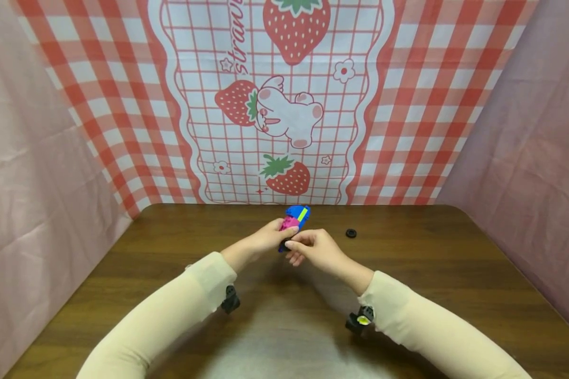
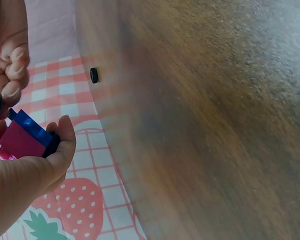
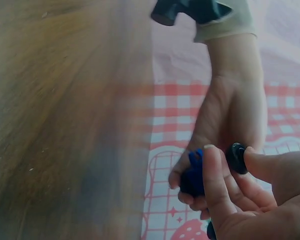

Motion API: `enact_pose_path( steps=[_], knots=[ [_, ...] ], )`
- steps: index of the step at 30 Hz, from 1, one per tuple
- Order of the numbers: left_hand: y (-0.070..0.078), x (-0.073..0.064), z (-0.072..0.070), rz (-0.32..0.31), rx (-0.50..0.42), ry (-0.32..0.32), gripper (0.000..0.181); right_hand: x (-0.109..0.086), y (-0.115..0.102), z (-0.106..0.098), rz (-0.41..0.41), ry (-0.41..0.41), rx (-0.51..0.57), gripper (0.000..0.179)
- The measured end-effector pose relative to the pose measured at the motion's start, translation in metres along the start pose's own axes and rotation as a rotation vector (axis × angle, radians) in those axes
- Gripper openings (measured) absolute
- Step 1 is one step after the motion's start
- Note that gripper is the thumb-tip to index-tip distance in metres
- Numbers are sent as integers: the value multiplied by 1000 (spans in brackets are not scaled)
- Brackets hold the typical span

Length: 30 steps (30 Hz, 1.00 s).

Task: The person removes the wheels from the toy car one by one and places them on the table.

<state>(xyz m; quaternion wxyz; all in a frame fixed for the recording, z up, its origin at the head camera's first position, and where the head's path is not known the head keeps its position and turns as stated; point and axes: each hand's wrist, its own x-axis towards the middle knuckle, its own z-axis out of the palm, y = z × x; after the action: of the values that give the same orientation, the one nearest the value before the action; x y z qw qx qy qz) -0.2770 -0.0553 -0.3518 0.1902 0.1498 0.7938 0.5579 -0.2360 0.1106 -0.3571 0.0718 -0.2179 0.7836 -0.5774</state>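
Note:
My left hand [image 1: 267, 235] grips a blue and pink toy car [image 1: 300, 215] with a yellow-green stripe, held up over the far part of the table. Its pink side faces the palm in the left wrist view, where a dark wheel [image 2: 52, 145] shows beside the fingers. Close against the car's near end is my right hand [image 1: 320, 250], its thumb and forefinger pinching a small black wheel [image 3: 236, 158]. In the right wrist view the blue end of the car [image 3: 192, 177] is partly hidden behind the right fingers.
Another black wheel [image 1: 351, 233] lies on the brown wooden table [image 1: 431, 273], to the right of the hands. A strawberry-patterned cloth [image 1: 284, 121] hangs behind the table's far edge, with pale pink cloth [image 1: 526, 131] at the sides. Both forearms wear black wrist cameras [image 1: 230, 299].

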Motion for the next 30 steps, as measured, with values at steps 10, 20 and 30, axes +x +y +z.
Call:
enact_pose_path(
  steps=[10,20,30],
  knots=[
    [-6,-3,-2,18,7,-8,35,2,-2,-21,100,152,200,27],
    [-2,-5,-1,-8,20,-13,44,1,1,-40,87,196,257,29],
    [-4,-5,0,-2,-97,-102,50,-2,6,-60,107,230,253,33]
  ],
)
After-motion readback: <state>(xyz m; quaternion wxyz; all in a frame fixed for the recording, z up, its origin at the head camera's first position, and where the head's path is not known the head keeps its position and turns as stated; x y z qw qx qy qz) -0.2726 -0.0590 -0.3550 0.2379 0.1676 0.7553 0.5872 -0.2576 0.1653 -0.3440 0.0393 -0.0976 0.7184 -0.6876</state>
